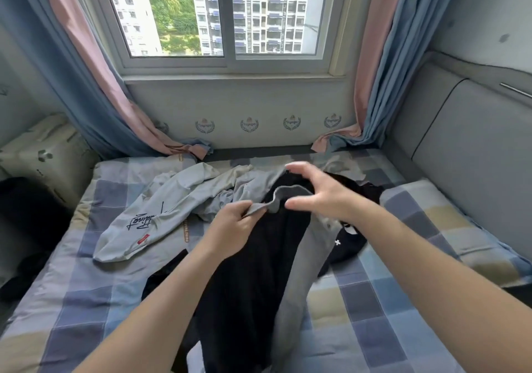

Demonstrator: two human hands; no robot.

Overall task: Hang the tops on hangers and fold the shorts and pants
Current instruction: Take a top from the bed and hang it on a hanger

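The left fingers [249, 210] & thumb pinch the grey collar edge [272, 201] of a black-and-grey top [250, 280], holding that edge raised above the cloth under it. The left hand [230, 230] sits over the top's left side, forearm coming in from the lower left. The right fingers [298, 166] are straight & spread, thumb apart, gripping nothing. The right hand [322, 194] hovers just right of the collar edge, thumb tip v. close to it; contact can't be told. The top lies lengthwise mid-bed, collar toward the window [224, 12], black panel at centre w/ a grey panel along its right side, hem end running toward the person. Under its right side a black garment [352, 238] w/ a small white cross mark sticks out. To the left, touching the top near the collar, a light grey garment [149, 214] w/ dark script lettering & a small red tag lies crumpled; top or pants, can't tell. All rest on a checked sheet [86, 300] in blue, grey & beige. A matching pillow [460, 228] lies at the right, against a grey padded headboard [475, 148]. Blue-and-pink curtains [86, 84] hang either side of the window, ends resting on the bed's far edge.
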